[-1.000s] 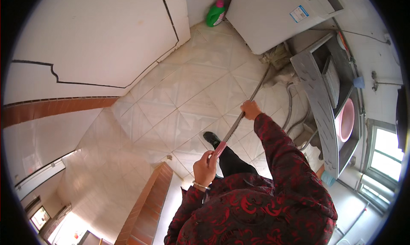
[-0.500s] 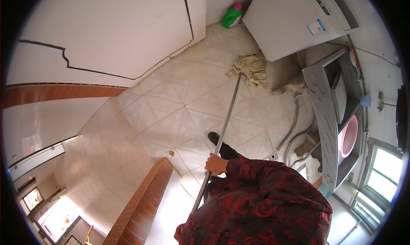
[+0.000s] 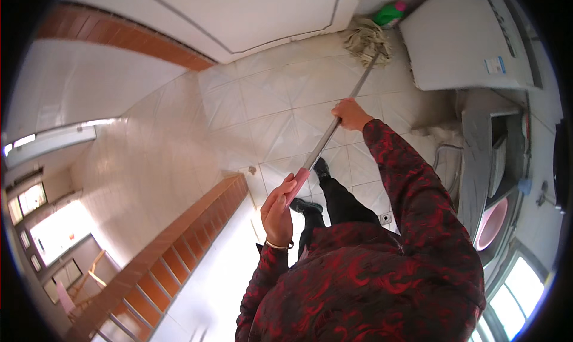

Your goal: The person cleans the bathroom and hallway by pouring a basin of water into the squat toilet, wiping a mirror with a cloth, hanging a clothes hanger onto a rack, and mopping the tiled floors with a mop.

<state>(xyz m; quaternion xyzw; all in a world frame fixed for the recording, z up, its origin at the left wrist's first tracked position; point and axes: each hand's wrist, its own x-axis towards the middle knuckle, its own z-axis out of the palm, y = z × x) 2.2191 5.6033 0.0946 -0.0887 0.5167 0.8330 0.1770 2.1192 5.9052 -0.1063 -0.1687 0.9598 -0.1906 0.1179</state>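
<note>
A mop with a long metal pole (image 3: 325,140) slants from my body toward the far wall. My right hand (image 3: 351,113) is closed round the middle of the pole. Lower down, my left hand (image 3: 277,215) holds the pink grip (image 3: 298,185) at the pole's near end, its palm and fingers against the grip. The pale, stringy mop head (image 3: 365,42) rests on the tiled floor (image 3: 262,103), close to a green bottle (image 3: 389,14) with a pink cap.
A white appliance (image 3: 459,43) stands at the far right. Below it is a grey sink unit (image 3: 474,157) with a pink basin (image 3: 493,224). White panels (image 3: 256,14) line the far side. A brick-tiled ledge (image 3: 179,246) runs along the left. Grey hoses (image 3: 444,154) lie beside the sink unit.
The mop head has slid farther away, up to the green bottle. My right arm has stretched forward, and my left hand and the pink grip have come into view. The whole view has shifted.
</note>
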